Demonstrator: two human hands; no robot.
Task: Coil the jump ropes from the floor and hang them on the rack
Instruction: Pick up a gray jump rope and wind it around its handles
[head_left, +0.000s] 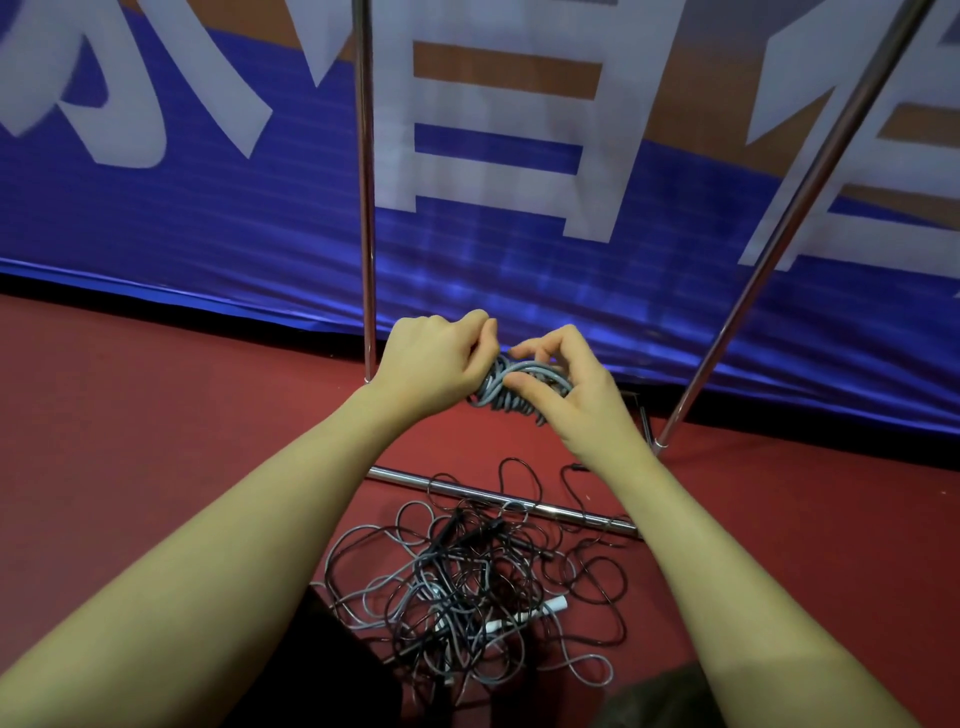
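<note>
A grey jump rope wound into a tight coil (514, 387) is held between both hands above the floor. My left hand (434, 361) grips the coil's left end with curled fingers. My right hand (569, 387) pinches a strand of the coil between thumb and fingers on its right side. Below, a tangled heap of black and grey jump ropes (478, 587) with white handles (522, 618) lies on the red floor. The metal rack's poles (366, 208) rise behind the hands, and its base bar (498, 493) crosses the floor.
A second slanted rack pole (795, 223) stands at the right. A blue banner (156, 218) with large white characters hangs right behind the rack. Red floor (156, 395) extends to the left and right of the rope heap.
</note>
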